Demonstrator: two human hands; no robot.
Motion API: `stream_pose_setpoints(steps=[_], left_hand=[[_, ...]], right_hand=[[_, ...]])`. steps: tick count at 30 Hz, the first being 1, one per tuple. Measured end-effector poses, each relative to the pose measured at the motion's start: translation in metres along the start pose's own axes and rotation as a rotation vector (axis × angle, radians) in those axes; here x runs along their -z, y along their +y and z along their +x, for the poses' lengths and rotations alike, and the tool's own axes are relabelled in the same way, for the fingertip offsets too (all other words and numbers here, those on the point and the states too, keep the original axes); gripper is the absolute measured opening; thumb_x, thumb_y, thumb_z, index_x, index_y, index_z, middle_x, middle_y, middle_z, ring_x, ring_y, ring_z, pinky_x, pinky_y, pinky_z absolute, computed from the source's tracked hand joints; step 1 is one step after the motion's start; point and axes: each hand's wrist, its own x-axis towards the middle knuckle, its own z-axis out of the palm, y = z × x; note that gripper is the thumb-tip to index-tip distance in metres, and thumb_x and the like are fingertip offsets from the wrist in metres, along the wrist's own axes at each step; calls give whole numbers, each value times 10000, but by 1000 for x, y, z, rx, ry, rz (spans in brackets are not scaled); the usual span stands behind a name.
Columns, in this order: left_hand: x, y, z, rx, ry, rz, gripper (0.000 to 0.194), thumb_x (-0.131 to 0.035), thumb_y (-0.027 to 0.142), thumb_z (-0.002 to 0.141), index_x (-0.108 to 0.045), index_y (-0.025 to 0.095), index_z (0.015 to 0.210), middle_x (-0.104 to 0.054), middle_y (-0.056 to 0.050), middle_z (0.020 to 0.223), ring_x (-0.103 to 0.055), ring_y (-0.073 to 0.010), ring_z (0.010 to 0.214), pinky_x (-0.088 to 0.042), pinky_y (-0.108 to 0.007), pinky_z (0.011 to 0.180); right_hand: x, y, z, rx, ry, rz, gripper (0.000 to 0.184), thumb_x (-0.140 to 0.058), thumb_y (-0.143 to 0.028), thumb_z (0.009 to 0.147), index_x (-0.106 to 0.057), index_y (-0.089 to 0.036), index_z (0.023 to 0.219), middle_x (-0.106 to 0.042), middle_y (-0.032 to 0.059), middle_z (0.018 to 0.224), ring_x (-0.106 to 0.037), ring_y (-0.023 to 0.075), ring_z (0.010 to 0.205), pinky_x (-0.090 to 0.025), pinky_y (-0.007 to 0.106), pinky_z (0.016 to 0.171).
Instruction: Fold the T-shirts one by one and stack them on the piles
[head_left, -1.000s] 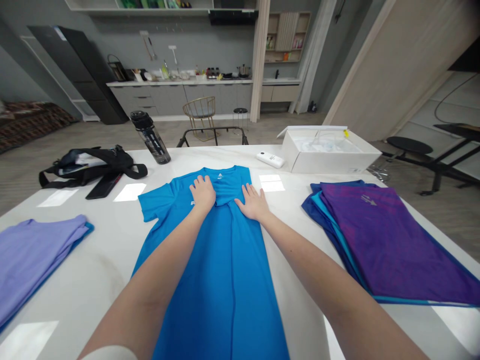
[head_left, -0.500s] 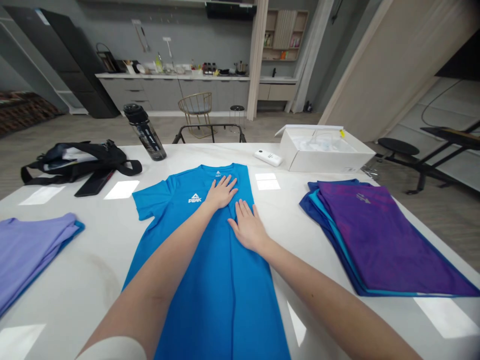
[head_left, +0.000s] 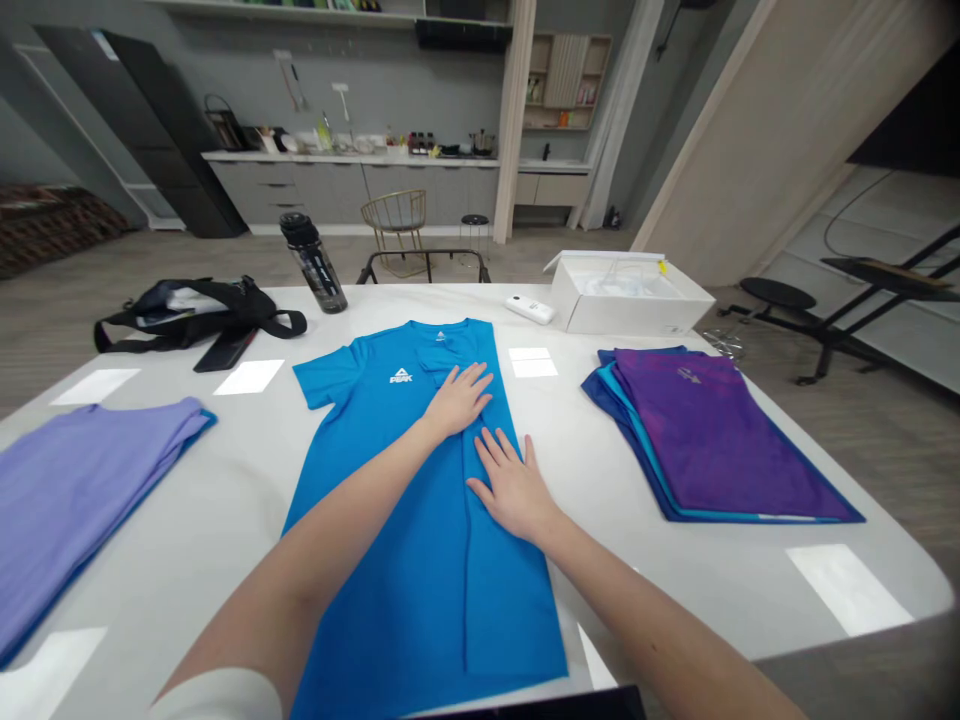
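Right hand (head_left: 514, 488) has slid down the blue shirt (head_left: 409, 590).

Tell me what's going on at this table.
A person has both hands flat on a blue T-shirt, the left hand higher up than the right hand. The shirt's right-hand side is folded inward; its left sleeve lies spread out. A purple-topped clothes stack lies right, a lavender garment left.

The glossy white surface (head_left: 240, 470) bore a blue fabric shirt (head_left: 412, 565), lilac-topped garments (head_left: 97, 465), purple-topped garments (head_left: 697, 435), a black bag (head_left: 221, 312) and a white rectangular box (head_left: 622, 315).
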Motion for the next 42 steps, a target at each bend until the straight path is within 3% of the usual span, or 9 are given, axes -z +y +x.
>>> stream_pose_setpoints(steps=[4, 10, 15, 19, 24, 28, 31, 35, 42], left_hand=[[7, 40, -43, -102, -129, -26, 528, -357, 476, 1033, -446, 254, 1503, -325, -75, 1627, -268, -257, 1514, -183, -518, 1237], [27, 100, -119, -63, -148, -48, 559, -355, 498, 1032, -371, 271, 1543, -287, -85, 1641, -240, -277, 1522, -169, -567, 1230], [47, 151, -186, -44, -184, -201, 508, -379, 419, 1039, -383, 297, 1532, -291, -79, 1641, -235, -275, 1524, -205, -600, 1215], [59, 184, -223, 107, -101, -434, 425, -411, 292, 1020, -524, 276, 1429, -375, -82, 1603, -354, -240, 1476, -307, -494, 1213], [66, 214, -241, 381, 78, -774, 282, -485, 176, 940, -704, 273, 1088, -620, -65, 1335, -577, -205, 1262, -464, -398, 1096], [63, 224, -240, 603, 219, -1029, 126, -584, 176, 861, -693, 233, 836, -705, -55, 1051, -670, -198, 1035, -528, -359, 955], [62, 225, -240, 701, 277, -1185, 46, -649, 240, 835, -686, 221, 815, -723, -56, 997, -685, -204, 969, -539, -349, 898], [72, 224, -247, 679, 256, -1131, 99, -622, 288, 873, -704, 232, 865, -727, -45, 971, -684, -204, 930, -539, -349, 857], [80, 225, -270, 522, 178, -942, 186, -529, 245, 919, -704, 306, 901, -715, -20, 1013, -680, -204, 971, -552, -365, 884]], right_hand=[[7, -13, -50, 49, -17, 26, 671, -288, -591, 1025, -277, -231, 1592, -244, 85, 1648, -155, 317, 1535, 5, 670, 1197], [20, -28, -134, 194, -70, 140, 672, -447, -515, 1009, -267, -235, 1594, -281, 84, 1639, -188, 288, 1532, -108, 608, 1232], [21, -31, -181, 248, -55, 226, 475, -509, -411, 1012, -513, -261, 1464, -516, 62, 1507, -382, 254, 1454, -235, 546, 1228], [16, -31, -197, 214, 82, 260, 302, -536, -291, 1005, -665, -246, 1275, -644, 62, 1356, -520, 235, 1336, -338, 501, 1188], [18, -38, -201, 162, 150, 267, 220, -557, -280, 993, -693, -228, 1157, -679, 85, 1195, -603, 244, 1132, -463, 459, 1021], [19, -49, -201, 72, 190, 197, 267, -622, -378, 955, -677, -213, 1158, -666, 101, 1158, -586, 272, 1080, -443, 453, 961], [15, -51, -201, 3, 238, 131, 262, -602, -269, 948, -654, -208, 1198, -660, 101, 1138, -572, 270, 1062, -426, 439, 943], [9, -48, -204, -39, 326, 96, 296, -519, -84, 903, -663, -185, 1141, -658, 98, 1083, -569, 251, 1008, -439, 399, 896], [4, -43, -213, 103, 379, 109, 271, -474, -103, 948, -693, -193, 1080, -661, 100, 1066, -586, 246, 987, -462, 401, 868]])
